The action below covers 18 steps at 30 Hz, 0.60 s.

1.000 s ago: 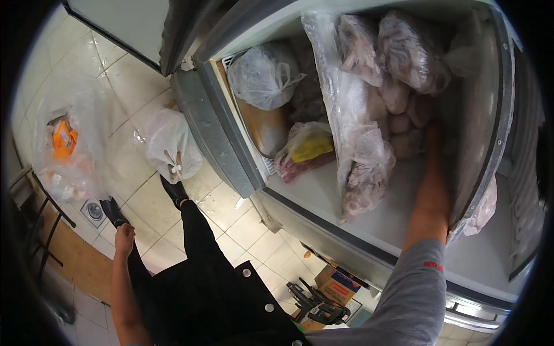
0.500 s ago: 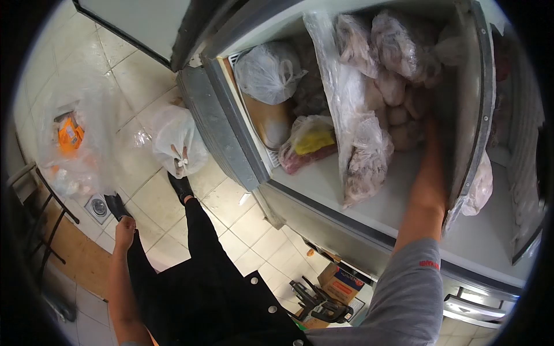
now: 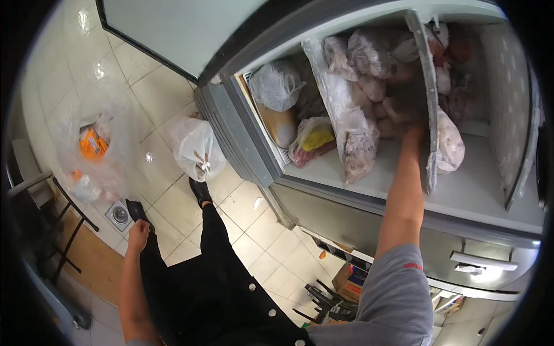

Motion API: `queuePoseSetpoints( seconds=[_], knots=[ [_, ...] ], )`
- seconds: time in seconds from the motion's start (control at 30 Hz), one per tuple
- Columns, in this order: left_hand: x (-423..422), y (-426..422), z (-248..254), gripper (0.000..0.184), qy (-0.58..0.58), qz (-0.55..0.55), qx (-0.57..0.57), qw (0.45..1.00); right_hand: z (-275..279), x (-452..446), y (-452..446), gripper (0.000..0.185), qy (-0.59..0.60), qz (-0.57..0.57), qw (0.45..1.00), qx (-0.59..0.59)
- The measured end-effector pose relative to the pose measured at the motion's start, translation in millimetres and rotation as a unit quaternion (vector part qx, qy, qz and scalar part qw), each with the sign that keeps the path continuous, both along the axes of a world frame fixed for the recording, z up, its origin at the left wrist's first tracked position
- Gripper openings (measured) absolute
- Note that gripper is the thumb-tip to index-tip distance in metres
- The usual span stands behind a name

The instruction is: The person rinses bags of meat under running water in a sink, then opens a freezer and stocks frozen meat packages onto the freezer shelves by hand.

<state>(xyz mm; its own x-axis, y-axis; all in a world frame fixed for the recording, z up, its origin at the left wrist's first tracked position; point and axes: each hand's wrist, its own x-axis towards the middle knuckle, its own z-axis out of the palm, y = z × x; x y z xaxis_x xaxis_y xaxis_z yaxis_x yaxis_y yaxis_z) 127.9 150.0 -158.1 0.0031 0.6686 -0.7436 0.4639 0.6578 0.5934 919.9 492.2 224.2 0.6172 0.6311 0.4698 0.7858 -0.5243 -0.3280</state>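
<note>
My right arm reaches into the open freezer, and my right hand [image 3: 413,132] is deep in a middle compartment. Its fingers are lost in the dim interior beside bare pale chunks that look like frozen meat [image 3: 374,87]; whether it grips one I cannot tell. Around them lie a clear bag of frozen meat [image 3: 360,144] at the front and another wrapped bag [image 3: 369,52] further back. A frosty white divider [image 3: 327,86] stands on the left, a grey-edged divider [image 3: 428,86] on the right. My left hand [image 3: 138,233] hangs low over the floor, fingers curled, with nothing visible in it.
The left compartment holds a knotted white bag [image 3: 276,86] and a bag with yellow and red contents [image 3: 314,141]. A pale bag [image 3: 450,144] sits right of the grey-edged divider. On the floor are a tied white bag [image 3: 199,147], a large clear bag [image 3: 104,167] and a drain [image 3: 119,215].
The view has shifted, showing more of the right-hand compartments. My right arm stays in the freezer, its hand now less far to the right. My left hand still hangs down.
</note>
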Motion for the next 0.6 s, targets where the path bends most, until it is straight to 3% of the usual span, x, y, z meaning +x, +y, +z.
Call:
queuePoseSetpoints(
  seconds=[0.07, 0.13, 0.27, 0.4, 0.5, 0.6],
  knots=[
    [-30, -16, -16, 0.009, -0.004, -0.004, 0.018, 1.000, -5, -32, -6, 0.017, 0.139, -0.012, 0.983, 0.117],
    [-56, -24, -25, 0.010, 0.068, -0.050, 0.056, 0.995, -12, -67, -10, 0.017, 0.237, -0.028, 0.944, 0.228],
    [-105, -37, -17, 0.010, 0.072, -0.029, 0.014, 0.997, -12, -151, -24, 0.021, 0.279, -0.100, 0.889, 0.349],
    [-131, -39, 2, 0.011, 0.085, -0.044, -0.011, 0.995, -7, -197, -61, 0.026, 0.340, -0.028, 0.868, 0.361],
    [-144, -40, 12, 0.012, 0.111, -0.086, -0.037, 0.989, -17, -206, -71, 0.027, 0.331, 0.031, 0.882, 0.333],
    [-138, -32, 13, 0.012, 0.110, -0.082, -0.053, 0.989, -23, -228, -69, 0.037, 0.270, 0.136, 0.928, 0.217]
  ],
)
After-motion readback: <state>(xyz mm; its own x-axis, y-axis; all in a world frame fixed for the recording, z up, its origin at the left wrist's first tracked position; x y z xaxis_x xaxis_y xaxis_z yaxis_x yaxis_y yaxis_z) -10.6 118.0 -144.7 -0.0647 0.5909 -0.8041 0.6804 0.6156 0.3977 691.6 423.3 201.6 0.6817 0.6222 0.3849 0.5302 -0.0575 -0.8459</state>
